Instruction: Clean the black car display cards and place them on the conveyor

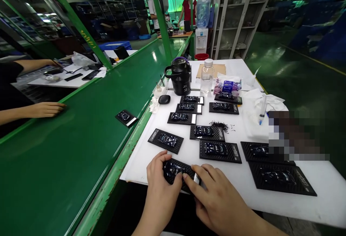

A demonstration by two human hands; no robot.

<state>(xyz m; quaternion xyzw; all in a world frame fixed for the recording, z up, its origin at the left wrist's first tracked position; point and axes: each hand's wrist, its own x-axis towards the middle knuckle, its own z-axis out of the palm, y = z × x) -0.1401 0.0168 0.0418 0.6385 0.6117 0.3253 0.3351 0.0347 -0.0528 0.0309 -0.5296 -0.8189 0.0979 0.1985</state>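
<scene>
At the table's near edge, a dark model car on a black textured base [175, 168] lies between my two hands. My left hand [161, 178] wraps round its left end, thumb against the car. My right hand [212, 189] grips the right end near a white label, its fingertips on the base. Just beyond, another model car on a base [166, 140] lies at an angle. Further ones, such as the model car on a base [220, 151], stand to the right. What my right thumb touches is hidden.
On the left runs a green conveyor belt [89, 120] carrying one model car [125, 118]. A co-worker's hand [45, 110] rests at its far side. A black jug [181, 77], clear bottle [207, 77], syringe [262, 111] and black scraps [220, 125] are on the table.
</scene>
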